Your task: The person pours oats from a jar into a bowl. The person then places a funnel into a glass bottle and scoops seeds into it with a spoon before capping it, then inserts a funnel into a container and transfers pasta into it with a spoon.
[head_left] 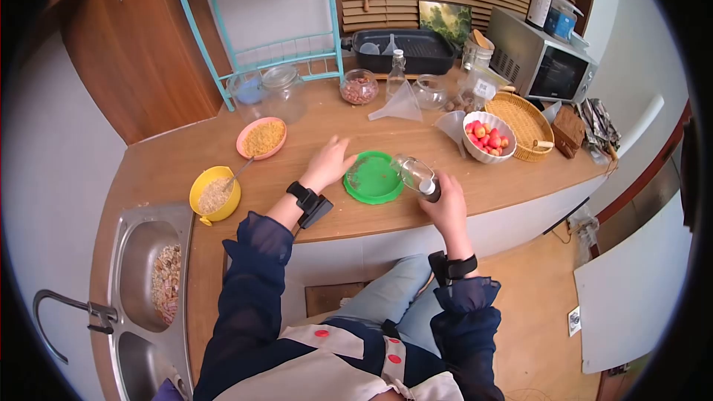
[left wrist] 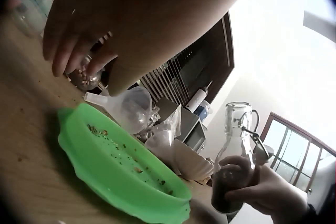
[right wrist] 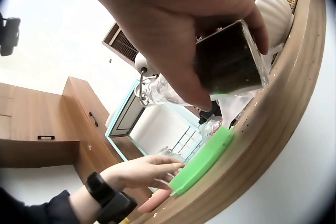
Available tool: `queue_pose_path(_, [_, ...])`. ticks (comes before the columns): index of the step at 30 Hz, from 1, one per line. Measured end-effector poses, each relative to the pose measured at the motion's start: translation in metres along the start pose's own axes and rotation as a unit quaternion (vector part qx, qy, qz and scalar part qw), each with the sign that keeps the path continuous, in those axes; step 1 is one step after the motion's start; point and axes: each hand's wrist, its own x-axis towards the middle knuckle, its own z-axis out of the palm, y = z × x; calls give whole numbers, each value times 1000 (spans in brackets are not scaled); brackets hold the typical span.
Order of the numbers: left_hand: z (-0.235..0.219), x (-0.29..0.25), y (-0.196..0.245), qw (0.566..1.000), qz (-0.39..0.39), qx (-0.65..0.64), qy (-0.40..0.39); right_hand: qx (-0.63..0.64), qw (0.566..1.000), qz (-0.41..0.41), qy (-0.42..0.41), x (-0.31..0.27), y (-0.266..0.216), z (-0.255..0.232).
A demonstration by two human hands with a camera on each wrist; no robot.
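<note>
My right hand (head_left: 448,206) grips a clear swing-top glass bottle (head_left: 413,174) round its lower part, where a dark filling sits at the base. The bottle is tilted, with its neck toward the left; in the left wrist view its mouth (left wrist: 239,106) shows uncapped, the stopper hanging beside the neck on its wire. Below and left of it lies a shallow green scalloped dish (head_left: 373,198) with dark crumbs scattered over its bottom. At the dish's left edge hovers my left hand (head_left: 327,165), fingers extended and loosely spread, holding nothing.
A yellow bowl of oats (head_left: 215,193) with a spoon and a pink bowl (head_left: 262,138) stand left. A plastic funnel (head_left: 402,104), jars and a second swing-top bottle (head_left: 396,78) stand behind. Right are a white fruit bowl (head_left: 489,154), a wicker tray (head_left: 520,126) and a microwave (head_left: 546,59).
</note>
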Motion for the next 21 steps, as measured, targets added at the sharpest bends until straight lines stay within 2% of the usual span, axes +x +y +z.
queue_pose_path(1, [-14, 2, 8, 1000, 4, 4, -4, -20, 1000, -1, -6, 2, -1, 0])
queue_pose_path(2, [-35, 6, 22, 990, 51, -116, -69, -42, 999, -3, -13, 5, -1, -1])
queue_pose_path(3, [-47, 8, 32, 958, 94, -234, -133, -40, 999, 1, -12, 7, 1, 0])
queue_pose_path(4, [-47, 9, 38, 958, 95, -232, -137, -51, 999, -3, -12, 10, 3, 2])
queue_pose_path(6, [-44, 10, 50, 939, 264, -195, -108, -59, 998, -6, -12, 13, 5, 5])
queue_pose_path(7, [-43, 9, 57, 939, 263, -194, -110, -79, 997, -1, -19, 15, 3, 4])
queue_pose_path(9, [-40, 8, 68, 945, 319, -30, -73, -99, 995, 8, -24, 16, 2, 4])
queue_pose_path(11, [-31, 11, 74, 945, 319, -14, -73, -135, 990, -45, 11, 17, 2, 3])
queue_pose_path(16, [-16, 23, 77, 948, 307, -10, -83, -198, 980, -36, 6, 23, -4, 3])
queue_pose_path(21, [-17, 33, 76, 948, 276, -34, -156, -260, 963, -67, 10, 36, -8, 4])
